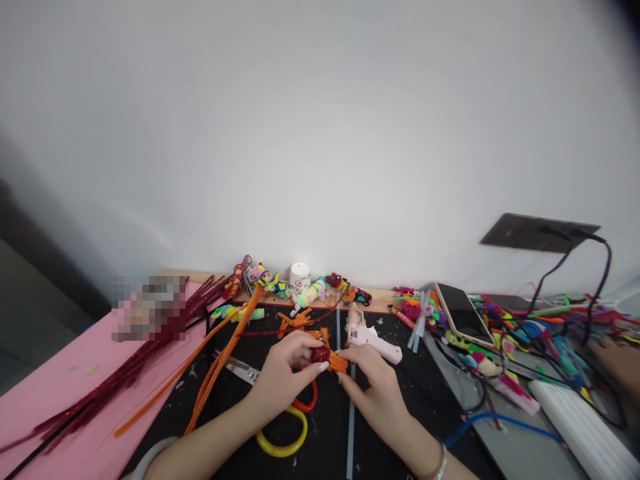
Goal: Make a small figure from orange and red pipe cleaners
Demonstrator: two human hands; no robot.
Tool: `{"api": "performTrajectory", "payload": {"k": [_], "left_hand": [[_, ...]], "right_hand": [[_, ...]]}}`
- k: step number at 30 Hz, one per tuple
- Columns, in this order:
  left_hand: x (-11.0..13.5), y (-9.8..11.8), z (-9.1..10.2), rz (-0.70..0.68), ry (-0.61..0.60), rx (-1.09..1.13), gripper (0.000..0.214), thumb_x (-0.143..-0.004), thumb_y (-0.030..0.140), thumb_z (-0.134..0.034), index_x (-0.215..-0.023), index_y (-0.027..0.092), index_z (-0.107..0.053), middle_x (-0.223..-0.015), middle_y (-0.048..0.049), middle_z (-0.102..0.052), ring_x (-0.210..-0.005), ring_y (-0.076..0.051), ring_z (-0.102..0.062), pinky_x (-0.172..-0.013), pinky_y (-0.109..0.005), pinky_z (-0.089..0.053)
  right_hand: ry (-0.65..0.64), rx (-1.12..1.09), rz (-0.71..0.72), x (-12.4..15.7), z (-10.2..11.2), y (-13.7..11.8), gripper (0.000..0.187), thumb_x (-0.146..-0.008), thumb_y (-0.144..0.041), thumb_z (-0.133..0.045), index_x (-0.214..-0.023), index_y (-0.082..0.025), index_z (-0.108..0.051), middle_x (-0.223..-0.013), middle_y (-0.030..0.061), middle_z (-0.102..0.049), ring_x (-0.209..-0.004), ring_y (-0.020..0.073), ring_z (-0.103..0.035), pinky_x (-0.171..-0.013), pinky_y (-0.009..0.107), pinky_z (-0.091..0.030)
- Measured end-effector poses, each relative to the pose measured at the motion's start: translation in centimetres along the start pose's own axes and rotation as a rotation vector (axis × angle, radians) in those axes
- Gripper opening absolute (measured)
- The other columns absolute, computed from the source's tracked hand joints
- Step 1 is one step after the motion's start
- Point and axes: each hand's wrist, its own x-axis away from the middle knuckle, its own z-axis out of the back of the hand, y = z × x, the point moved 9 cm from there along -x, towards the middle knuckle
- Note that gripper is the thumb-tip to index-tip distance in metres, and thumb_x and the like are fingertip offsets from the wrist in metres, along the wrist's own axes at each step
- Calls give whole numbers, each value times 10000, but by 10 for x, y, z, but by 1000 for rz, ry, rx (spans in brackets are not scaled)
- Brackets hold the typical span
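My left hand (285,373) and my right hand (373,387) meet over a black mat (325,433) and pinch a small pipe-cleaner piece (327,357), dark red glitter in the middle with orange ends. The left fingers close on the red part, and the right fingers close on the orange end. A pale pink glue gun (367,333) lies just behind my right hand. Scissors with a yellow and a red handle (285,427) lie under my left wrist.
Long orange pipe cleaners (220,367) and dark red glitter ones (100,393) lie at left on pink paper (60,400). Small finished figures (310,287) and a white cup (300,275) line the wall. A phone (463,313), cables and colourful scraps crowd the right, where another person's hand (620,363) rests.
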Motion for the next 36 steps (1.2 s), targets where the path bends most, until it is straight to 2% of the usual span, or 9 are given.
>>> {"api": "performTrajectory", "payload": {"k": [10, 17, 22, 25, 27, 31, 36], "left_hand": [[0, 0, 2, 6, -4, -38, 218, -722, 200, -663, -937, 170, -665, -950, -56, -622, -608, -99, -544, -549, -220, -446], [0, -13, -2, 180, -42, 124, 379, -717, 217, -664, -1079, 155, -569, -754, -26, -656, -683, -161, -625, -592, -246, -460], [4, -12, -18, 188, -156, 292, 386, -731, 201, -657, -1084, 182, -502, -855, -39, -677, -730, -154, -642, -701, -287, -492], [6, -11, -22, 202, -168, 342, 370, -735, 213, -656, -1064, 194, -488, -870, -35, -670, -735, -153, -640, -659, -267, -492], [5, -11, -19, 205, -142, 316, 355, -734, 221, -660, -1048, 196, -496, -881, -34, -661, -756, -158, -636, -628, -250, -485], [-1, -4, -2, 123, -33, 204, 313, -751, 228, -650, -1030, 195, -512, -950, -46, -659, -889, -179, -628, -754, -279, -495], [-8, -4, 49, 68, 309, -30, 331, -778, 315, -622, -1064, 206, -496, -1012, -60, -660, -989, -219, -623, -804, -334, -511]], "right_hand": [[23, -4, -14, -2, 3, 2, 216, -794, -141, -600, -995, -216, -625, -909, 61, -700, -840, 213, -658, -752, 351, -546], [88, -4, -64, 0, 10, 6, 178, -823, -162, -584, -989, -211, -626, -880, 64, -702, -800, 208, -665, -716, 330, -549], [76, -55, -36, 0, 7, -1, 141, -821, -168, -604, -952, -217, -624, -857, 45, -700, -777, 193, -656, -719, 323, -543], [50, -83, -16, -1, 6, -3, 131, -824, -193, -611, -952, -217, -621, -867, 47, -696, -788, 196, -651, -737, 326, -538], [21, -101, -13, -2, 5, -4, 153, -837, -197, -586, -987, -216, -613, -904, 55, -689, -828, 200, -645, -751, 324, -533], [0, -103, -44, -1, 9, 1, 222, -891, -175, -452, -1064, -218, -585, -1002, 73, -667, -947, 211, -619, -824, 342, -507], [62, -72, -82, 2, 20, 9, 240, -915, -182, -383, -1036, -219, -588, -999, 82, -664, -953, 216, -617, -831, 348, -495]]}}
